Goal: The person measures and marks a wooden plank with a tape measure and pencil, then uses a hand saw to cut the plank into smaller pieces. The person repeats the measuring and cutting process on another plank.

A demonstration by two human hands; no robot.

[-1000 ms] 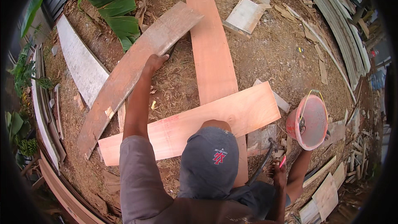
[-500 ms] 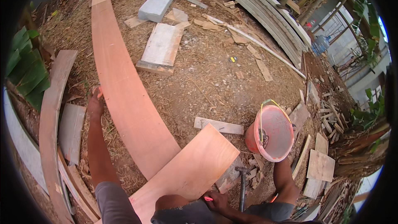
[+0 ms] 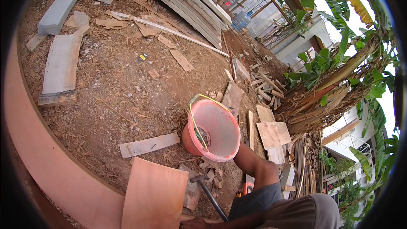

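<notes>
My right hand (image 3: 193, 223) is at the lower edge beside a short plywood board (image 3: 152, 191), partly cut off, so what it holds is hidden. My left hand is out of view. A hammer (image 3: 210, 193) lies just right of that board, close to my right hand. A long pink plywood strip (image 3: 51, 157) curves along the left side. A pink bucket (image 3: 212, 131) with a yellow handle stands by my bent right leg (image 3: 263, 169), small items inside it. An orange tool handle (image 3: 249, 185) shows behind the leg.
Planks (image 3: 190, 12) are stacked at the top; scrap boards (image 3: 271, 135) and a wood pile (image 3: 267, 89) lie at right. A pale block (image 3: 59, 8), a weathered board (image 3: 59, 65) and a small yellow-and-black item (image 3: 143, 57) are on the ground. A banana trunk (image 3: 322, 93) stands at right.
The view has swung to the right. My left hand, earlier at the long boards, has left view. My right hand, earlier with a red item, is now mostly cut off at the lower edge.
</notes>
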